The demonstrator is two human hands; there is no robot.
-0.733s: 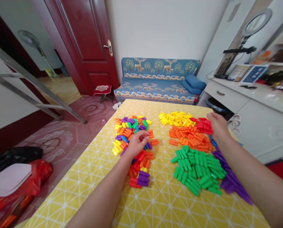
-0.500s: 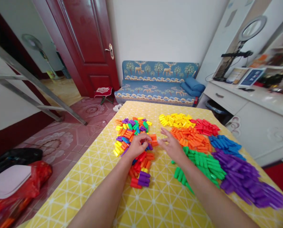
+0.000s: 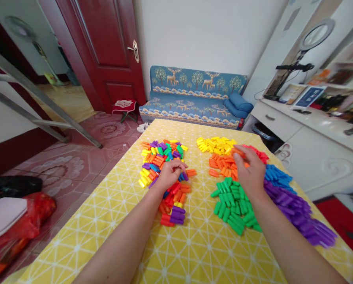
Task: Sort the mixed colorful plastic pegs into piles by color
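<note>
Our yellow-patterned table carries small plastic pieces. Toward its left edge lies a mixed-colour pile; our left hand curls loosely over it, and we cannot tell whether it grips any. Our right hand reaches over the orange pieces, thumb and fingers slightly parted around a few; whether they are held is unclear. Yellow pieces lie toward the far edge, red pieces near the far right corner. Blue pieces and purple pieces lie along the right edge, green pieces just left of the purple.
</note>
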